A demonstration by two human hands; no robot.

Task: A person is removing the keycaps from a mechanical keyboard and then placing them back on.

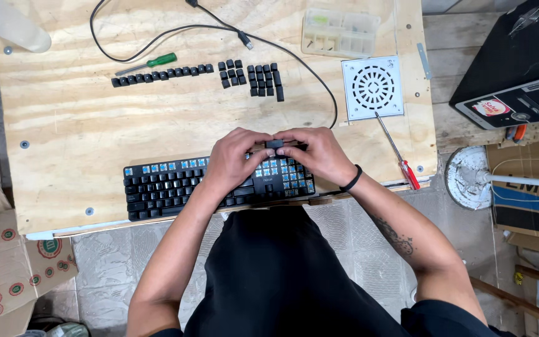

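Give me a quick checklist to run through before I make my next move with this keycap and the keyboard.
1. Keycap held by both hands: ok, left hand and right hand pinch it together.
2. Keyboard resting fully on the plywood table: ok, though near the front edge.
3. Removed keycaps kept together: ok, laid in rows at the far side.
4. Red-handled screwdriver out of the way: ok, right of the hands, but its handle sits at the table edge.
5. Black cable away from the hands: ok, it runs behind them.
6. Keycap facing the right way: cannot tell, fingers hide it.
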